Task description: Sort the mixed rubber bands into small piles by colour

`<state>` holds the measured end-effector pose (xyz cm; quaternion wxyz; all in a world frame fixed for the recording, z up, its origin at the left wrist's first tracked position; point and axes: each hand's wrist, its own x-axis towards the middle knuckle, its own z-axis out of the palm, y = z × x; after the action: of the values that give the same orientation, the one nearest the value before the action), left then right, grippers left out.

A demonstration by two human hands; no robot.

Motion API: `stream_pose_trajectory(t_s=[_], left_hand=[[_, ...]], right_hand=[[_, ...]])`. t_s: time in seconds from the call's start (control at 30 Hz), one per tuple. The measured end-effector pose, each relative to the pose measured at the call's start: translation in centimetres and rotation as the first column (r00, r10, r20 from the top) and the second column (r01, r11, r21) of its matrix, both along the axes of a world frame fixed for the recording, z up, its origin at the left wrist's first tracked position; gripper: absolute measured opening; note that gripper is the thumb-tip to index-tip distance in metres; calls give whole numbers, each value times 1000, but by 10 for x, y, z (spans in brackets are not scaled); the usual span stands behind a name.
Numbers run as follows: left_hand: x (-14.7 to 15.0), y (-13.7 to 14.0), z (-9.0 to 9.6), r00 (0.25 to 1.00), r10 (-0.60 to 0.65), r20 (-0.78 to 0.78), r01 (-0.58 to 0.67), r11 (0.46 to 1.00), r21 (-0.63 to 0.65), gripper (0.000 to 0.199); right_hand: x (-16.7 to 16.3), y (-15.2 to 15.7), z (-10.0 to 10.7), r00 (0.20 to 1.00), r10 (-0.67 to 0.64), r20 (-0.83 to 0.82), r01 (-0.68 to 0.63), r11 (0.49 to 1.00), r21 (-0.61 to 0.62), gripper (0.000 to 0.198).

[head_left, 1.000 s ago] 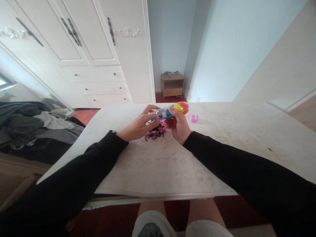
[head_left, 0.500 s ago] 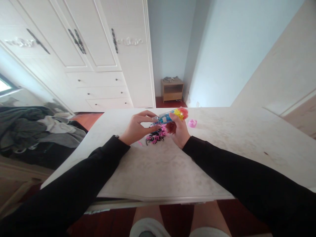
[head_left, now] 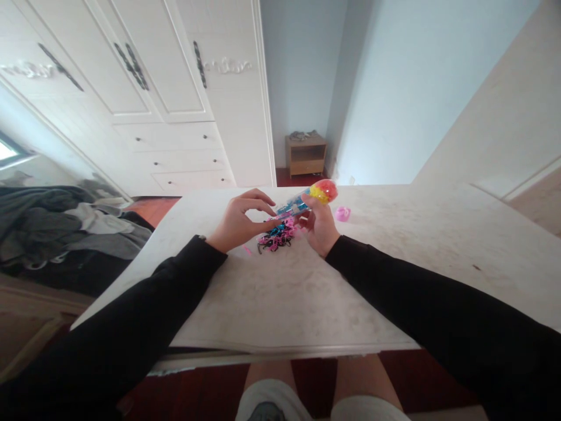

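A clear bottle point(head_left: 294, 204) filled with blue, yellow and red small elastic bands tilts over the table, its narrow end down to the left. My right hand point(head_left: 322, 225) is closed around its middle, thumb on top. Beside the bottle's low end is my left hand point(head_left: 243, 219), thumb and fingers apart; whether the fingertips touch the bottle is unclear. Below them lies a pile of pink and black elastic bands point(head_left: 276, 238), with some blue ones on top. A pink cap point(head_left: 342, 214) rests to the right of my right hand.
The pale, stained table point(head_left: 289, 310) spreads in front of me. Dark and grey clothes point(head_left: 65, 234) are heaped at the left. Behind the table stand a white wardrobe point(head_left: 170, 134) and a small wooden nightstand point(head_left: 307, 158).
The bottle's red end has risen slightly, steepening its tilt. Blue bands now show on the pile. My left fingers have shifted a little off the bottle's low end.
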<state>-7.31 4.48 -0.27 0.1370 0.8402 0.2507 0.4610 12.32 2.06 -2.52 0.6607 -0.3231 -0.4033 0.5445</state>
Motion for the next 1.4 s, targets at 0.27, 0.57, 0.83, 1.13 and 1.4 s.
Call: stream_pose_trajectory(t_s=[0.27, 0.57, 0.83, 1.13, 1.4], left_hand=[[0, -5, 5, 996, -79, -41, 77, 995, -65, 15], [5, -4, -5, 986, -165, 33, 168, 960, -224, 30], [7, -1, -7, 972, -212, 102, 230, 949, -217, 32], [1, -8, -2, 968, -242, 74, 252, 942, -222, 49], [-4, 2, -8, 960, -219, 173, 264, 917, -301, 45]], right_hand=[[2, -14, 9, 909, -191, 370, 51, 933, 356, 27], [0, -9, 0, 929, -15, 370, -105, 948, 301, 54], [4, -10, 0, 869, -73, 490, -122, 927, 355, 33], [1, -11, 0, 802, -246, 544, -66, 868, 491, 32], [-2, -12, 0, 823, -201, 531, -59, 900, 432, 34]])
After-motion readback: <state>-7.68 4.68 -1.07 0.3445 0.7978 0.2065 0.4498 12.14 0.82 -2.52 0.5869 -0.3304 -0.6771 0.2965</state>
